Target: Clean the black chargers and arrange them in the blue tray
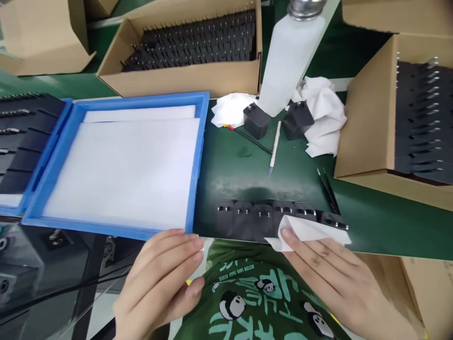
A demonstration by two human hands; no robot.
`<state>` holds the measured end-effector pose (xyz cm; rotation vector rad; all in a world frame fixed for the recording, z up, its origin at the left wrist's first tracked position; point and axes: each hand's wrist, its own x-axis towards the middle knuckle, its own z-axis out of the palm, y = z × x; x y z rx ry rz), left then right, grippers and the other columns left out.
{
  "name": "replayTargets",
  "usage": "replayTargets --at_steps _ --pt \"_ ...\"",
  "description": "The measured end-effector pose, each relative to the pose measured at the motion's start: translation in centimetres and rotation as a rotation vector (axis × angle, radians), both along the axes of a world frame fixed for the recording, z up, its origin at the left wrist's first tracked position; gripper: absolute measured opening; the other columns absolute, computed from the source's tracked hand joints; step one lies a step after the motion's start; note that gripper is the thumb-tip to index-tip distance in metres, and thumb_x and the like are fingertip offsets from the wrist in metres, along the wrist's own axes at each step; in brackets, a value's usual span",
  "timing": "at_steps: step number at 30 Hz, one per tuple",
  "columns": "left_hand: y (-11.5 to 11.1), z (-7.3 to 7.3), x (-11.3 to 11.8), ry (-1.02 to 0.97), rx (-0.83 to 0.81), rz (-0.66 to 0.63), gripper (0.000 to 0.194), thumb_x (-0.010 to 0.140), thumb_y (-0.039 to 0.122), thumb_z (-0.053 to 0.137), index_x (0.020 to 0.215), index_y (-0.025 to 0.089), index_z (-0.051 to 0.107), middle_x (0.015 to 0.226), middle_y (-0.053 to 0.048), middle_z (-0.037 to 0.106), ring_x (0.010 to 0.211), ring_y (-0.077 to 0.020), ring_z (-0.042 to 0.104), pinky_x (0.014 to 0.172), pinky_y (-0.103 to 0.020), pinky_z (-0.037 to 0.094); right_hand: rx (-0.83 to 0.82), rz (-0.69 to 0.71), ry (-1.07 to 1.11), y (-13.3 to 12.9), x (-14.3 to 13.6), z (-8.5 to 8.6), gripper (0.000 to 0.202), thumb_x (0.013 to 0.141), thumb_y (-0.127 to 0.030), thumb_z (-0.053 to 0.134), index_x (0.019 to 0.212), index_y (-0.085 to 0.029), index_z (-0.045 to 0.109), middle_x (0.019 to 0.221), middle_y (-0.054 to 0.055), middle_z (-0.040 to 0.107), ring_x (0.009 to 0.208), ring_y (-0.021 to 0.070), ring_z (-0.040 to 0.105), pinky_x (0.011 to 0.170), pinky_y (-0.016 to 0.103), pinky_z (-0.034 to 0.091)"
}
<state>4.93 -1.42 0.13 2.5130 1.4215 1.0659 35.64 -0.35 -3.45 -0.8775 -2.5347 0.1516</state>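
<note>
A row of black power adapters with metal prongs (pixel 244 222) lies along the table's near edge, prongs upward. My right hand (pixel 329 269) holds a white wiping cloth (pixel 307 230) against the right end of that row, partly covering it. The rightmost adapter (pixel 332 219) is tilted away from the others. My left hand (pixel 164 276) is beside the near right corner of a blue tray (pixel 201 156). Its fingers are stretched out with the thumb apart, and I see nothing held in it.
White sheets (pixel 123 170) line the tray. Farther back stand two adapters (pixel 256 121), a craft knife (pixel 275 148), a white bottle (pixel 288 56) and crumpled cloths (pixel 323 111). Black tweezers (pixel 329 191) lie near a right-hand carton (pixel 368 113). Another carton of adapters (pixel 187 78) stands behind.
</note>
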Motion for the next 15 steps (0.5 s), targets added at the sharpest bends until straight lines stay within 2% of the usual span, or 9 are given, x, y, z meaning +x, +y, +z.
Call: replayTargets --at_steps 4,7,10,12,15 --pt "0.1 -1.2 -1.1 -0.125 0.013 -0.017 0.017 0.091 0.014 0.057 0.104 0.015 0.068 0.091 -0.008 0.073 0.086 -0.0223 0.070 0.078 -0.042 0.062 -0.001 -0.007 -0.072 0.4 -2.5 1.0 0.041 0.097 -0.003 0.031 0.121 -0.008 0.064 0.136 0.017 0.061 0.126 0.0246 0.060 0.103 0.038 0.046" --pt "0.7 -2.6 -1.5 -0.208 -0.036 0.012 0.036 0.084 0.008 0.065 0.120 0.012 0.064 0.110 -0.012 0.071 0.101 -0.0245 0.069 0.086 -0.041 0.060 0.012 -0.007 -0.079 0.7 -3.8 1.7 0.037 0.098 -0.004 0.031 0.113 -0.008 0.064 0.128 0.020 0.065 0.120 0.0265 0.065 0.098 0.040 0.050" --pt "1.5 -3.5 -1.8 -0.067 -0.205 0.071 0.059 0.082 0.011 0.074 0.136 0.011 0.052 0.136 -0.016 0.059 0.124 -0.0266 0.059 0.104 -0.039 0.051 -0.003 -0.034 -0.055 0.9 -5.1 1.8 0.033 0.099 -0.006 0.032 0.105 -0.010 0.064 0.123 0.021 0.067 0.111 0.0266 0.070 0.090 0.040 0.055" --pt "2.0 -3.7 -2.0 0.062 -0.243 0.026 0.059 0.086 0.013 0.070 0.141 0.009 0.047 0.136 -0.015 0.060 0.128 -0.0236 0.056 0.113 -0.036 0.043 -0.024 -0.039 -0.035 1.0 -6.5 1.6 0.032 0.100 -0.008 0.033 0.103 -0.011 0.065 0.122 0.018 0.068 0.110 0.0250 0.070 0.087 0.036 0.056" --pt "2.6 -3.5 -2.2 0.094 -0.235 -0.025 0.056 0.091 0.010 0.063 0.144 0.006 0.044 0.127 -0.013 0.066 0.120 -0.0196 0.061 0.116 -0.035 0.038 -0.052 -0.032 0.013 1.0 -9.2 1.3 0.030 0.099 -0.012 0.039 0.102 -0.012 0.069 0.126 0.014 0.068 0.117 0.0224 0.066 0.091 0.030 0.054"
